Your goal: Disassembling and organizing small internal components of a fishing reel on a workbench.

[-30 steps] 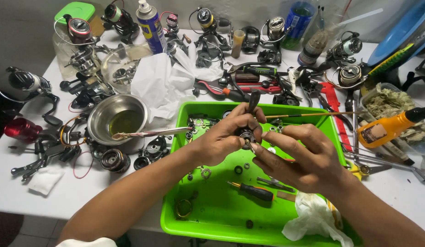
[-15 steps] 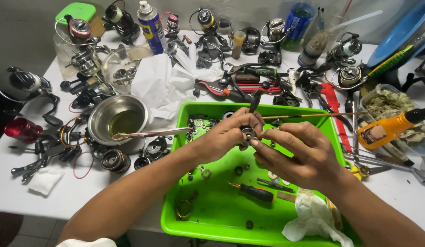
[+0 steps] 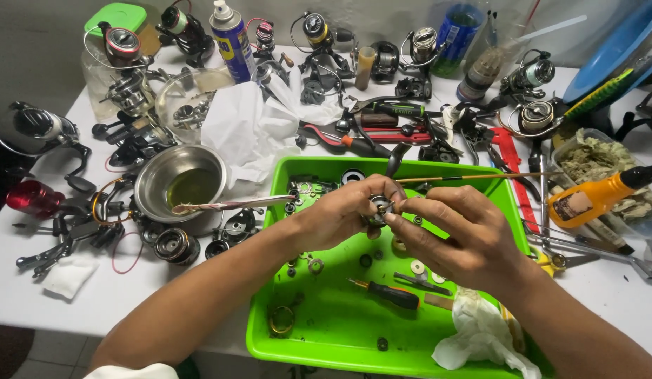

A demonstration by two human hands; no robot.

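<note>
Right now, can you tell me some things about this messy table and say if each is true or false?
1. Both hands hold a small metal part over the green tray. True.
2. The steel bowl is inside the tray. False: it sits on the table, left of it.
3. A screwdriver lies in the tray. True.
4. The orange bottle is in the right hand. False: it lies on the table to the right.

Blue-yellow spray can stands rear left (upright); orange labelled bottle lies right.
</note>
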